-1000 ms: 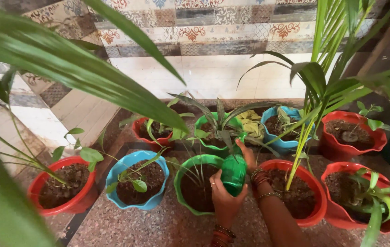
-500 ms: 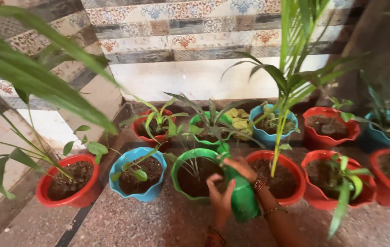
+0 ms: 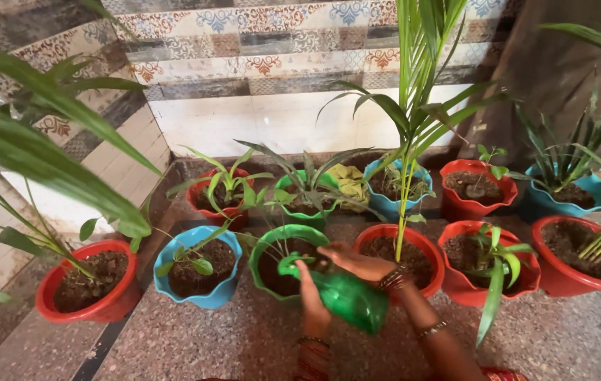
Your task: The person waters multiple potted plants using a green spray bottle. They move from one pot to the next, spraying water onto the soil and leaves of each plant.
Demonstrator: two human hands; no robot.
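Observation:
Both my hands hold a green plastic bottle (image 3: 346, 300), tipped so its mouth points left over the soil of a green pot (image 3: 267, 243) in the front row. My left hand (image 3: 311, 296) grips the bottle from below near its neck. My right hand (image 3: 360, 264) lies on top of it, with bangles at the wrist. A thin leafy plant stands in that green pot.
Red pots (image 3: 82, 308) (image 3: 424, 249), a blue pot (image 3: 194, 296) and other potted plants stand in two rows on a speckled stone ledge (image 3: 230, 346). A tall palm (image 3: 413, 106) rises from the red pot beside my right hand. A patterned tile wall (image 3: 265, 63) stands behind.
The bottle has tilted from upright to nearly flat, its mouth swinging left over the green pot. My view has shifted right, bringing more pots into sight.

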